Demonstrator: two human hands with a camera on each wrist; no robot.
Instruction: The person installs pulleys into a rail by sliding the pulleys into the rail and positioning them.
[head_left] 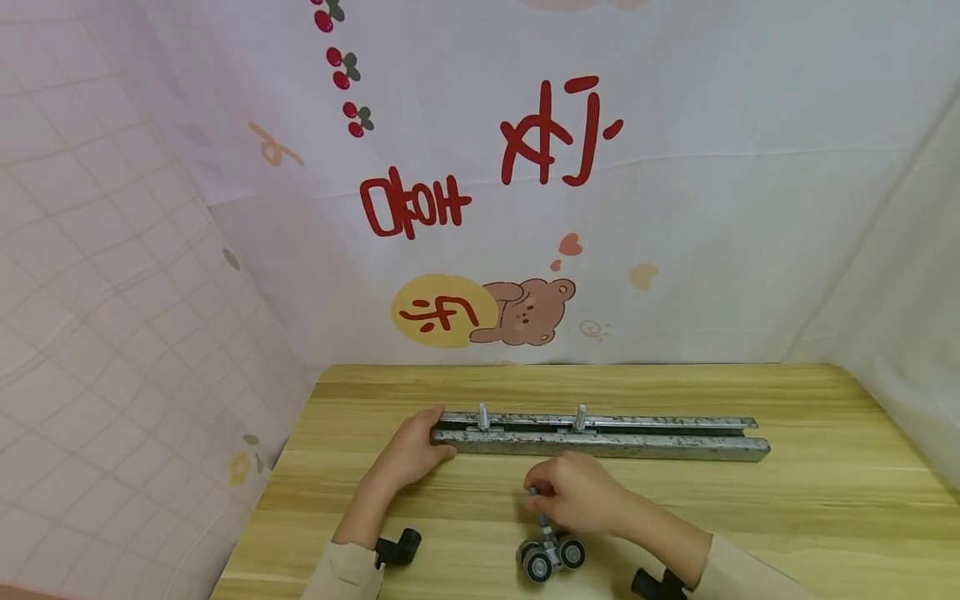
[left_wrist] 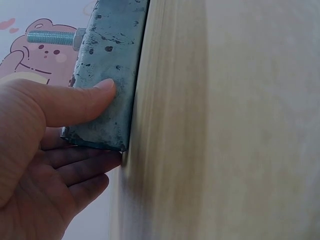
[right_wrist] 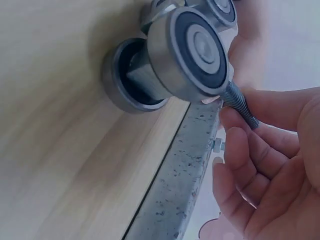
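Note:
A long steel channel rail (head_left: 637,447) with a slotted top lies across the table, its galvanised surface speckled with dark spots. Two threaded bolts, a left bolt (head_left: 483,417) and a right bolt (head_left: 581,417), stand up out of its slot. My left hand (head_left: 411,448) grips the rail's left end, the thumb on its front face and fingers round the end. In front of the rail, my right hand (head_left: 581,493) pinches the threaded stem of a roller trolley (right_wrist: 187,52). The trolley's several metal wheels hang below the stem, tilted; whether they touch the table I cannot tell.
The wooden table (head_left: 817,500) extends to both sides of the rail. A printed cloth (head_left: 712,250) hangs behind the table's back edge, with more cloth at left and right. Black wrist mounts (head_left: 401,547) sit on both forearms.

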